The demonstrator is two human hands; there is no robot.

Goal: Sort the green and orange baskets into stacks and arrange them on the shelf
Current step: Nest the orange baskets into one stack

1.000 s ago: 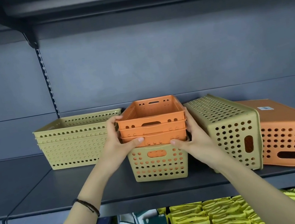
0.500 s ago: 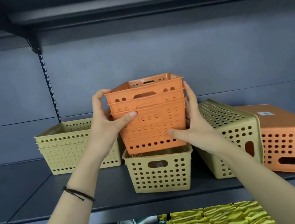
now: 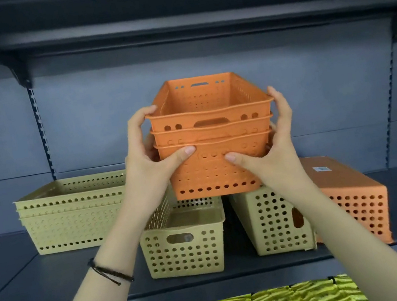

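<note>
I see left hand (image 3: 148, 169) and right hand (image 3: 275, 155) each in a closed grip on the orange stack (image 3: 211, 132), held above the shelf (image 3: 57, 284), long axis toward 12 o'clock, lone orange basket (image 3: 350, 201) at 4 o'clock, nearer my right.

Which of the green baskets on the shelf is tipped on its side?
The green basket on the right, beside the overturned orange basket; the other green ones sit upright with openings facing up.

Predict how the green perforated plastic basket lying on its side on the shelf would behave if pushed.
The green perforated plastic basket on its side probably slides easily: it looks empty and light on the smooth dark shelf. Its thin holed walls may flex. It could bump the upturned orange plastic basket beside it.
</note>
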